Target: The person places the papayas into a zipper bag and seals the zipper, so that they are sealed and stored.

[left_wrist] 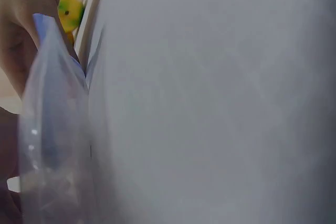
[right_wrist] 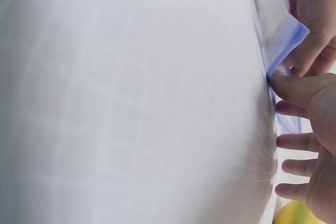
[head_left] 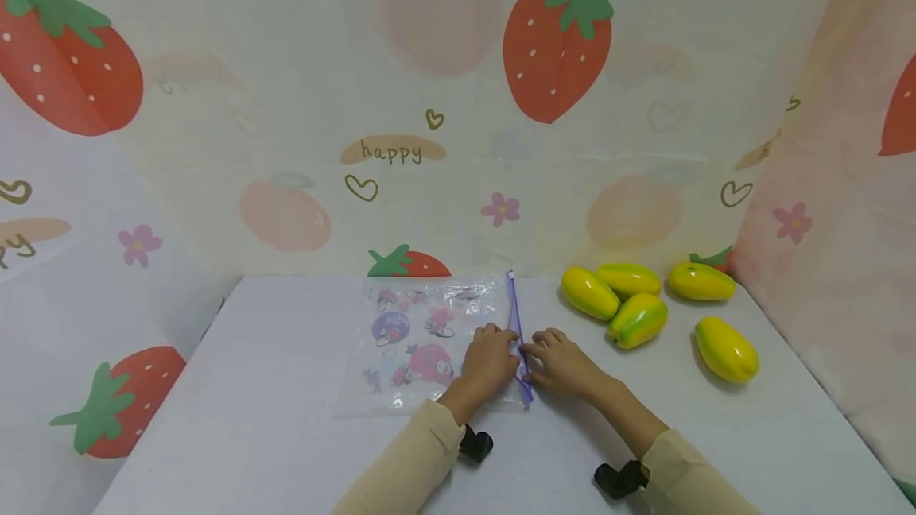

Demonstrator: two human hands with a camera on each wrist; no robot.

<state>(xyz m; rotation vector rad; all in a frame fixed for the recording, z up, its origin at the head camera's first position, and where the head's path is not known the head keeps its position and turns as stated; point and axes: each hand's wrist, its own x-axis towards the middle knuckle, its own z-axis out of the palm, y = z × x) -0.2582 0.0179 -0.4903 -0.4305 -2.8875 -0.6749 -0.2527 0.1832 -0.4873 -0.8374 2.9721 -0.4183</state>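
Note:
A clear zip bag [head_left: 429,388] with pink and purple printed pictures lies flat on the white table, its purple zip edge [head_left: 514,308] to the right. My left hand [head_left: 490,360] bends over that edge and pinches its upper layer. In the right wrist view, a purple corner [right_wrist: 287,43] of the bag stands raised beside the left hand [right_wrist: 315,19]. From the right side, my right hand [head_left: 565,364] holds the zip edge at thumb and forefinger; its other fingers [right_wrist: 299,168] are spread fairly straight. The left wrist view shows the bag's film [left_wrist: 55,129] lifted off the table.
Several glossy yellow-green fruits, shaped like mangoes or papayas, lie on the right: a cluster of three with one fruit [head_left: 588,292] at its left, a fruit [head_left: 701,282] near the back corner, and a nearer fruit [head_left: 726,350]. A strawberry-print cloth [head_left: 458,205] hangs behind the table [head_left: 265,388].

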